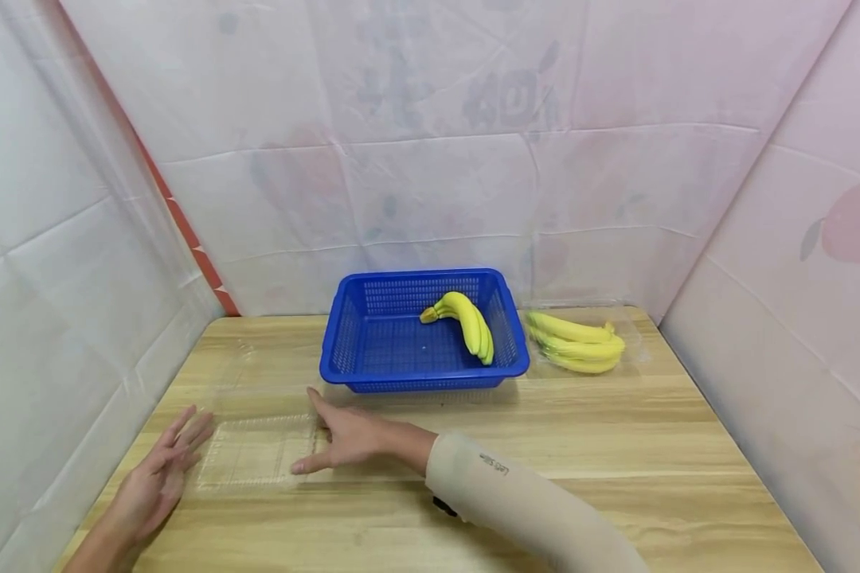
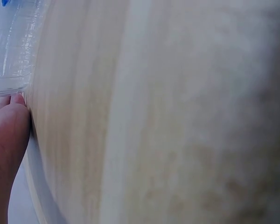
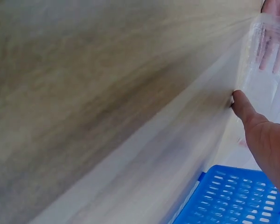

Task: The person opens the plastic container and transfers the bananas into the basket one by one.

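On the left of the table [image 1: 616, 446], we have our left hand [image 1: 156, 481] and right hand [image 1: 351, 435] apart and uncurled, flanking the clear container [image 1: 256, 454], seemingly positioning it, and the next move probably calls for light, even guidance.

Room rightward over table [image 1: 659, 461], blue basket [image 1: 423, 379] behind, clear container [image 1: 258, 452] left, perhaps open-topped

At the lower left of the head view, a clear plastic container [image 1: 247, 452] with a crimped rim is laid flat, a fainter transparent part extended above it. It is flanked closely by the left hand [image 1: 159, 477] and right hand [image 1: 347, 436].
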A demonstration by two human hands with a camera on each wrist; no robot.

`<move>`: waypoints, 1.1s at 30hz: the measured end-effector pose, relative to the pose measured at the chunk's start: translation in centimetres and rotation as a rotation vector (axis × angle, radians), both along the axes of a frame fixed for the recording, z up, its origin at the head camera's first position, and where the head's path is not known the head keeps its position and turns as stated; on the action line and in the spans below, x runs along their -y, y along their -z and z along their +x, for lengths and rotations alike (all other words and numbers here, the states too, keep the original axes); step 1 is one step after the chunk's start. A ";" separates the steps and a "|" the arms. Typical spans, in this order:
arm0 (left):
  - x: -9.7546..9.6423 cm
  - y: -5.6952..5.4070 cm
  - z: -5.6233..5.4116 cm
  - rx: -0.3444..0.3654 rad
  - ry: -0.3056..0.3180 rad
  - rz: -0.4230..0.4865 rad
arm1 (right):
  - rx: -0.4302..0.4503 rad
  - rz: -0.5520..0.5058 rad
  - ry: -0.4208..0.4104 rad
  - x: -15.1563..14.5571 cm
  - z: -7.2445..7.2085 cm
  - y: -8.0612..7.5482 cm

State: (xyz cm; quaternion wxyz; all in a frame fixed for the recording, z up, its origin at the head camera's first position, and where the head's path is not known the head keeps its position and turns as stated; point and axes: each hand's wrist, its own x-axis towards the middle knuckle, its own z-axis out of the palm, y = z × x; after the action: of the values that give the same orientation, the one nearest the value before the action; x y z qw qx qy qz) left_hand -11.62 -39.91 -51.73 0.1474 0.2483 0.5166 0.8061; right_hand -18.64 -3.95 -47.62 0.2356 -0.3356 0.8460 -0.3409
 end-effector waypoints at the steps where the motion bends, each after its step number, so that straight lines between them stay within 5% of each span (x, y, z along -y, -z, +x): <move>1: 0.0 -0.1 0.0 -0.018 -0.044 -0.059 | 0.009 -0.007 -0.013 0.0 0.1 -0.1; 6: -0.3 -0.2 -0.1 -0.045 -0.159 -0.152 | -0.009 -0.012 -0.053 0.3 0.5 -0.3; 17: -0.9 -0.3 -0.6 -0.012 -0.263 -0.181 | 0.002 -0.008 -0.011 0.2 -0.1 -0.1; 24: -1.0 -0.7 -1.3 0.087 -0.250 -0.160 | -0.025 0.006 0.041 0.4 -0.9 0.3; 33: -1.2 -0.6 -2.6 0.042 -0.280 -0.225 | -0.035 -0.020 0.096 0.8 -1.5 0.4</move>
State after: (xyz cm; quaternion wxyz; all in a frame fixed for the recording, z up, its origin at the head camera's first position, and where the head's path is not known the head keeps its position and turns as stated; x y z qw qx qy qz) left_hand -14.18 -38.74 -51.14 0.0716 0.1389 0.6300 0.7607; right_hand -20.17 -4.75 -48.05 0.2009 -0.3030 0.8617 -0.3541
